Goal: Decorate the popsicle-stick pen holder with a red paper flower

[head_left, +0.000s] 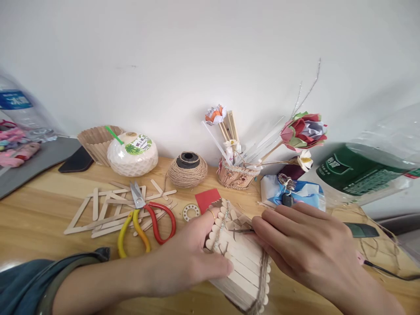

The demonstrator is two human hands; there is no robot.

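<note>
A craft made of wooden craft sticks [244,273] stands tilted on the table, with rounded stick ends along its edges, twine down one side and a beaded trim near the top. My left hand [200,249] grips its left edge, thumb over the front face. My right hand [300,245] is closed on a thin dark pointed tool [243,230], whose exact kind I cannot make out. The tool's tip lies against the front face, near small cut stick pieces [241,218] and a dark twig-like shape.
Scissors [139,199] and loose craft sticks [106,214] lie left. Behind are a twine spool [187,169], a white coconut [133,155], a red paper piece [207,199], a basket of paper flowers [238,175] and a blue wipes pack [308,192]. A large green-labelled bottle [361,168] lies right.
</note>
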